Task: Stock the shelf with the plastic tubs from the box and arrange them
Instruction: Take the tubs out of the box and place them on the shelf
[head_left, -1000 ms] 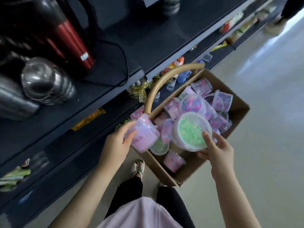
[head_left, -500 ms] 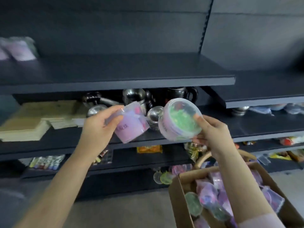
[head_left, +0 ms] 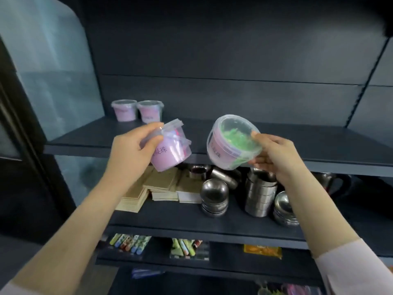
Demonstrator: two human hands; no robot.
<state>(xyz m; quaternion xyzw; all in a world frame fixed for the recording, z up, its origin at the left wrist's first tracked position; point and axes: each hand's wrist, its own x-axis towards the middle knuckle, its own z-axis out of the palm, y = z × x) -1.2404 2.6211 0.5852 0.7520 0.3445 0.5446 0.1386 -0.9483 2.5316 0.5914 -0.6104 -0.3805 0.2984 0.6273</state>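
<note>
Both hands have risen since half a second ago, and the box has dropped out of frame. The left hand [head_left: 131,152] grips a tilted purple tub [head_left: 168,156] at its lid. The right hand [head_left: 276,158] grips a clear tub of green pieces [head_left: 231,141]. Both tubs are at centre frame, before the upper shelf [head_left: 308,141]. Handwritten characters mark both, not clearly legible. A pair of lidded tubs [head_left: 124,111] stands upright at the shelf's back, upper left.
</note>
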